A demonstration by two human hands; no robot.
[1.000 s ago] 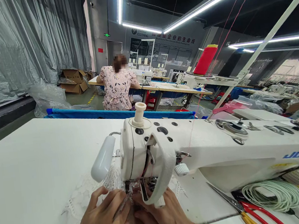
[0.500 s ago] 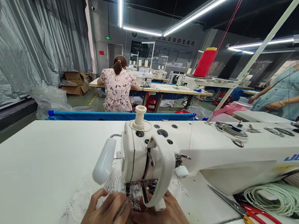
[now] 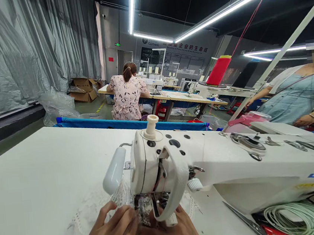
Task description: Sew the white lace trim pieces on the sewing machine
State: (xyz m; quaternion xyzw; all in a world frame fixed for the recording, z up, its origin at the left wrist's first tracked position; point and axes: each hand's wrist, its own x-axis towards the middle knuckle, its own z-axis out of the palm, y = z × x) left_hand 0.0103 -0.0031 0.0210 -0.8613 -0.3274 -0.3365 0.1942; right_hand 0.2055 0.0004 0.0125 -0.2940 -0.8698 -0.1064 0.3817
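Note:
White lace fabric [image 3: 89,207] lies on the table and runs under the head of a white sewing machine [image 3: 220,159]. My left hand [image 3: 111,230] is closed on the lace just left of the needle area, with its fingers bent together. On the other side, my right hand [image 3: 176,231] grips the lace close in front of the presser foot area, partly hidden behind the machine's curved white guard [image 3: 179,182]. The fingertips of both hands nearly meet below the needle. The needle itself cannot be made out.
Scissors [image 3: 244,218] and a coil of pale green cord [image 3: 299,218] lie right of my hands. A grey lamp [image 3: 114,170] juts from the machine head. A red thread cone [image 3: 219,70] stands behind. One person sits ahead; another stands at right.
The whole view has shifted slightly, so the machine and hands appear a little lower and further right. My hands keep their place on the lace. The standing person's arms have moved.

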